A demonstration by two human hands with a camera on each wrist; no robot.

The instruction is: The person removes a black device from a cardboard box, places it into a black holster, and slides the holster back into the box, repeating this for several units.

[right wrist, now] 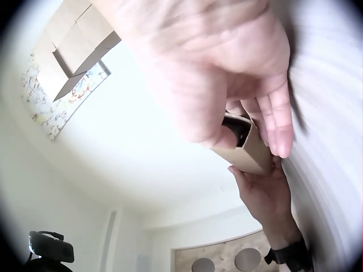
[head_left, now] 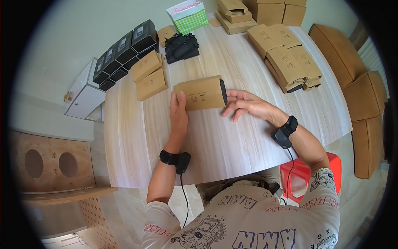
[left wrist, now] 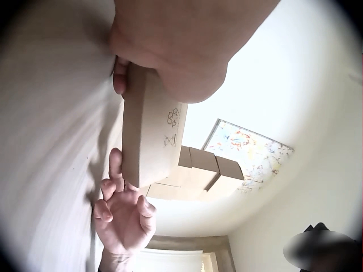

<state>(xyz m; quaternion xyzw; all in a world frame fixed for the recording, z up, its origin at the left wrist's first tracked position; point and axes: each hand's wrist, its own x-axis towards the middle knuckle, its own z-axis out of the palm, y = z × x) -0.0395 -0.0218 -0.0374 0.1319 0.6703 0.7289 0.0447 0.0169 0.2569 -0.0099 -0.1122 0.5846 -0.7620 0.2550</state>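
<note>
A brown cardboard sleeve (head_left: pixel 203 89) with printed symbols is held just over the table at the middle of the head view. My left hand (head_left: pixel 179 112) grips its left end, thumb on the upper face. From the sleeve's right end a black item (head_left: pixel 223 92) sticks out slightly; the rest of it is hidden inside. My right hand (head_left: pixel 253 106) is beside that end, fingers loosely spread and palm turned toward it. In the right wrist view the thumb overlaps the sleeve's opening, where the dark item (right wrist: pixel 242 136) shows.
Two brown sleeves (head_left: pixel 150 79) lie to the left, near stacked black boxes (head_left: pixel 120 52). Behind are a black bundle (head_left: pixel 182 47) and a green checked bag (head_left: pixel 190 20). Several filled sleeves (head_left: pixel 286 60) lie at the right, with larger cartons (head_left: pixel 265 12) at the back.
</note>
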